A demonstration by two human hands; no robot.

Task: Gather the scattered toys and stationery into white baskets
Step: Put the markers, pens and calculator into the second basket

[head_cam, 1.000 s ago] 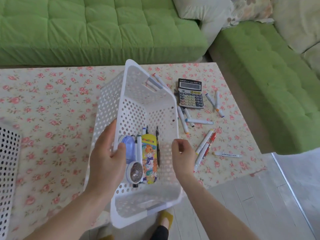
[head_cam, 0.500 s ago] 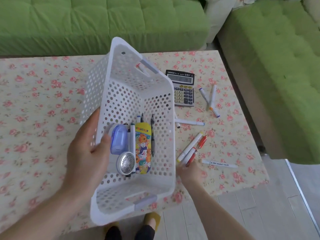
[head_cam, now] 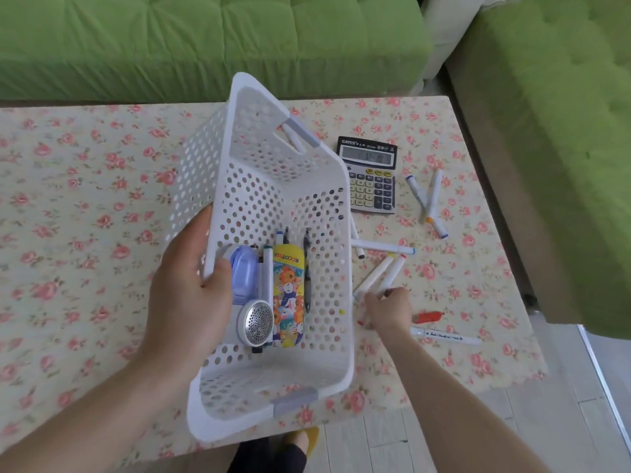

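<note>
My left hand [head_cam: 187,285] grips the left rim of a white perforated basket [head_cam: 269,397], held tilted above the floral table. Inside lie a yellow cartoon case [head_cam: 288,298], a blue and white lint shaver [head_cam: 252,302] and a few pens. To the basket's right, my right hand [head_cam: 386,308] curls its fingers round two white markers [head_cam: 380,274] lying on the cloth. A red marker [head_cam: 428,316] and a white pen [head_cam: 444,336] lie just right of that hand. More markers [head_cam: 426,199] and a calculator [head_cam: 370,179] sit farther back.
The floral tablecloth [head_cam: 85,216] covers the table, with its front edge near my feet. A green sofa [head_cam: 205,39] runs behind and another green seat [head_cam: 563,131] stands at the right. Grey floorboards [head_cam: 512,431] show at the lower right.
My right hand left the basket's rim, dropped to the table at the right and closed on two white markers. The left hand keeps the basket aloft, and the view has tilted down.
</note>
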